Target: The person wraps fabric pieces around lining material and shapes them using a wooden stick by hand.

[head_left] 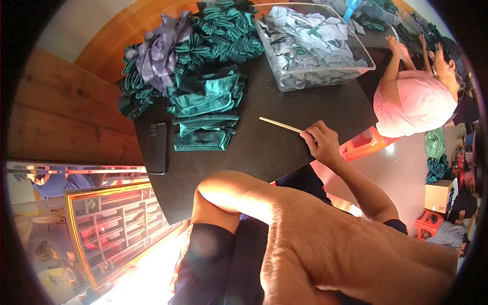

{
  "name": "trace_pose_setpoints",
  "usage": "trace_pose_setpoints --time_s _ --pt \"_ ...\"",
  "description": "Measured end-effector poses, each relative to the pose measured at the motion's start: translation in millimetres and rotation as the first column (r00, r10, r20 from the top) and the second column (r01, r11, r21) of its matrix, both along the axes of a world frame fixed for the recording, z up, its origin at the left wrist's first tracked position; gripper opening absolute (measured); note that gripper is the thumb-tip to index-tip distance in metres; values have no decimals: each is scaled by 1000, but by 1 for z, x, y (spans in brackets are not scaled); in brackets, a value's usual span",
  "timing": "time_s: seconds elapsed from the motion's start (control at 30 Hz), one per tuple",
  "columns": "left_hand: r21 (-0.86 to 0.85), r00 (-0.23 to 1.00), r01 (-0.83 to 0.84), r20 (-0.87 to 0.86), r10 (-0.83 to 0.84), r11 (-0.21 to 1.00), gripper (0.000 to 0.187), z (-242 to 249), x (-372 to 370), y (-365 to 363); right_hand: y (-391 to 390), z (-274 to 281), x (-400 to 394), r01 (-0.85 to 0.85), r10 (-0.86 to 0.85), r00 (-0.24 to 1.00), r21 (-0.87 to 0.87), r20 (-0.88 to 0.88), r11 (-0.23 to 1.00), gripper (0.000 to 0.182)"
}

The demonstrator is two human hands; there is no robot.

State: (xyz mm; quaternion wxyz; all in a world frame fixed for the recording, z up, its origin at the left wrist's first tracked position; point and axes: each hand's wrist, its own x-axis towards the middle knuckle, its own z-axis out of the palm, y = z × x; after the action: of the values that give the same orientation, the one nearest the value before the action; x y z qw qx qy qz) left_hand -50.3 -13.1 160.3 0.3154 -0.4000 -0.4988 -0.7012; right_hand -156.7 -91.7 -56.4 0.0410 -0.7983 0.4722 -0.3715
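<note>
My right hand (pixel 321 143) pinches one end of a thin pale stick (pixel 279 124), which points left over the dark table. My left arm is bent, its elbow near the table's front edge. Very close to the camera, my left hand (pixel 356 249) looms large, and its fingertips cannot be made out. Left of the stick lie folded dark-green velvety cloth pieces (pixel 206 132) in an overlapping row. Behind the stick stands a clear plastic bin (pixel 325 79) full of grey and green cloth pieces.
A black phone (pixel 158 148) lies at the table's (pixel 254 157) left edge. Heaped green cloth (pixel 229 30) and greyish-purple cloth (pixel 162 51) are at the back left. To the right sits a person in pink (pixel 414 101), near a red stool (pixel 366 144). A cardboard box (pixel 438 195) stands on the floor.
</note>
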Motion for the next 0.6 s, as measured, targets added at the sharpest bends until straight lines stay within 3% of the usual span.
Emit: trace_pose_setpoints --time_s 0.23,0.6 --pt "-13 992 109 65 -108 994 22 3 -45 14 0 -2 -4 -15 16 999 -17 36 1000 15" --pt "-32 983 109 150 -103 994 32 5 -30 -9 1 0 -6 -9 9 999 10 49 1000 16"
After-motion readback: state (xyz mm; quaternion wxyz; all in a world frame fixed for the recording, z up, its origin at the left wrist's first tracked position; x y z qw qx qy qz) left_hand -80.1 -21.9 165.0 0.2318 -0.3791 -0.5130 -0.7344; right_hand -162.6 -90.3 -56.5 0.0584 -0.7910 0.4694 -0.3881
